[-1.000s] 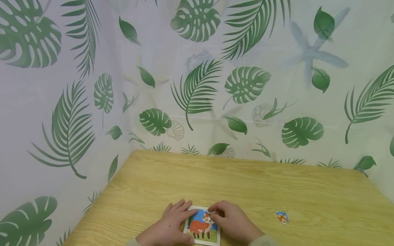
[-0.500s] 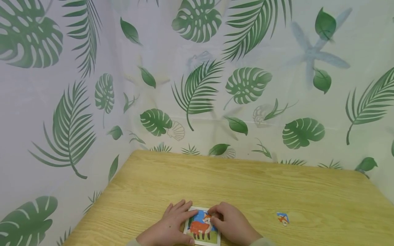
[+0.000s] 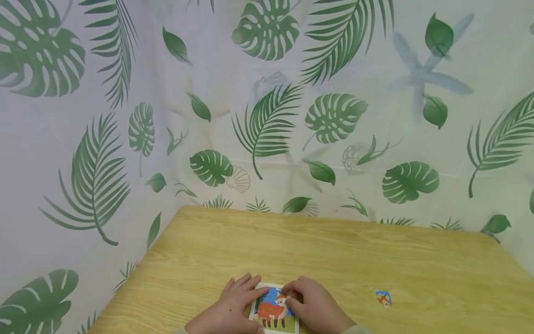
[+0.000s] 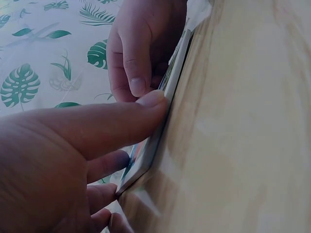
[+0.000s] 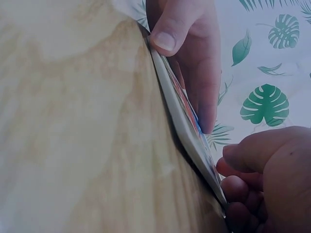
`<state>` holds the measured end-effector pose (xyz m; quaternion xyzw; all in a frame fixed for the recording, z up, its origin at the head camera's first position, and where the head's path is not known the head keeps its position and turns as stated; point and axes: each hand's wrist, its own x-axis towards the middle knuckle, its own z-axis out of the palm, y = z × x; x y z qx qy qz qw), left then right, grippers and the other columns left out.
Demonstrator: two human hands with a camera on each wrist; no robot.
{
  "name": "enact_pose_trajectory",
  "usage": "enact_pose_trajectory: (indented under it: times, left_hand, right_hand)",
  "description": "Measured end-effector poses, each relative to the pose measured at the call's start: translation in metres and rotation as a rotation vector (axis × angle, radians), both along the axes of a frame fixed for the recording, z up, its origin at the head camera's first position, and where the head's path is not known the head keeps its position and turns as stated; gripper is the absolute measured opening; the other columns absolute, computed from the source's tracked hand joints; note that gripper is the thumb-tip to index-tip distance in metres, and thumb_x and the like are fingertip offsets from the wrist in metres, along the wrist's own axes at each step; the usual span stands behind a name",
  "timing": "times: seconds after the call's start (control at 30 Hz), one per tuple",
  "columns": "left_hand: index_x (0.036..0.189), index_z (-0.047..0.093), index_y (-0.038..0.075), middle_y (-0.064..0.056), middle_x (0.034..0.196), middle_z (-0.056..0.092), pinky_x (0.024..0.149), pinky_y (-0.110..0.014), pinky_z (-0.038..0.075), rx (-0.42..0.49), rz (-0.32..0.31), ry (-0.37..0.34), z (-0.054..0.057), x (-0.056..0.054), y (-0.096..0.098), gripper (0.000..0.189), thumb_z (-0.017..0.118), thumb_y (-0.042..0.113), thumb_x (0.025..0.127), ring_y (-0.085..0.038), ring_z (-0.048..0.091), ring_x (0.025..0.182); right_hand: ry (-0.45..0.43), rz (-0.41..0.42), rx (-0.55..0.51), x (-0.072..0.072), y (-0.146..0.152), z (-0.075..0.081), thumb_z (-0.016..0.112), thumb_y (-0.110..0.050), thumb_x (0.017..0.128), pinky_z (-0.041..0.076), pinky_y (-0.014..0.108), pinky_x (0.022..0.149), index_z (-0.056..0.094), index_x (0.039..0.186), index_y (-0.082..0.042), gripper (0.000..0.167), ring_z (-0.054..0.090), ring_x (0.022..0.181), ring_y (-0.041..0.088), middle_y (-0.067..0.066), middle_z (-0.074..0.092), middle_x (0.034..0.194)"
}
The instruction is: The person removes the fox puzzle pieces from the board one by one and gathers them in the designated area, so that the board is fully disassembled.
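A small white-framed picture puzzle point(image 3: 273, 311) with a red fox on blue and green lies at the table's near side. My left hand point(image 3: 231, 304) rests along its left side with outstretched fingers; in the left wrist view the left thumb point(image 4: 151, 99) presses its near edge. The right hand point(image 3: 314, 301) is at the puzzle's upper right corner, thumb and index finger point(image 3: 290, 286) bent close together over the picture. Whether a piece is between them is hidden. In the right wrist view the right hand's curled fingers point(image 5: 235, 187) are against the board's rim. A loose fox-face puzzle piece point(image 3: 383, 299) lies farther right.
The puzzle lies on a light wood-grain table point(image 3: 333, 250). Behind and to the left hangs a white cloth point(image 3: 288, 185) printed with green leaves, meeting the table's far edge and left side.
Over the last second the right hand has shifted slightly at the puzzle's corner, its thumb and index finger still close together. The left hand, puzzle and loose piece keep their places.
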<state>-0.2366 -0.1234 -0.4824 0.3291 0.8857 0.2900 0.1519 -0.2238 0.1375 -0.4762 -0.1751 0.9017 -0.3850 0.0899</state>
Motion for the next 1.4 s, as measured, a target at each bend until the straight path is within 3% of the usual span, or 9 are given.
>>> enact_pose_trajectory:
  times: [0.23,0.53,0.77,1.0,1.4]
  left_hand:
    - [0.155,0.045,0.023,-0.009,0.166,0.025,0.114,-0.071,0.006,-0.040,0.018,0.014,0.009,0.002,0.006,0.087,0.077,0.058,0.082,-0.039,0.014,0.152]
    - [0.156,0.044,0.025,-0.008,0.167,0.022,0.115,-0.070,0.002,-0.051,0.022,-0.038,0.009,0.002,0.002,0.086,0.077,0.057,0.082,-0.039,0.011,0.152]
    - [0.154,0.046,0.021,-0.007,0.166,0.024,0.115,-0.069,0.003,-0.033,0.032,0.009,0.011,0.007,-0.002,0.087,0.078,0.055,0.082,-0.038,0.011,0.153]
    - [0.153,0.047,0.024,-0.007,0.166,0.025,0.116,-0.068,0.002,-0.017,0.038,-0.036,0.013,0.007,0.001,0.085,0.080,0.054,0.081,-0.038,0.013,0.152]
    - [0.153,0.047,0.025,-0.005,0.165,0.028,0.116,-0.068,0.003,-0.028,0.054,-0.062,0.006,0.006,0.004,0.086,0.080,0.055,0.080,-0.036,0.015,0.152]
  right_hand:
    - [0.074,-0.008,0.038,0.000,0.003,0.002,0.066,-0.027,0.097,0.042,0.032,0.067,0.074,0.116,-0.015,0.024,0.050,0.075,0.012,-0.007,0.055,0.086]
    - [0.057,-0.010,0.056,0.000,-0.004,0.001,0.067,-0.027,0.097,0.042,0.033,0.068,0.074,0.118,-0.013,0.026,0.049,0.074,0.012,-0.008,0.056,0.088]
    - [0.051,-0.118,0.064,-0.002,-0.022,0.002,0.074,-0.029,0.092,0.048,0.036,0.069,0.074,0.104,-0.014,0.020,0.053,0.073,0.011,-0.009,0.059,0.084]
    - [0.053,-0.241,0.170,-0.002,-0.035,0.004,0.081,-0.032,0.085,0.042,0.030,0.059,0.067,0.093,-0.016,0.022,0.050,0.065,0.012,-0.006,0.055,0.074]
    - [0.014,-0.289,0.121,-0.001,-0.035,0.001,0.084,-0.027,0.083,0.043,0.031,0.060,0.066,0.094,-0.016,0.024,0.051,0.066,0.014,-0.004,0.056,0.076]
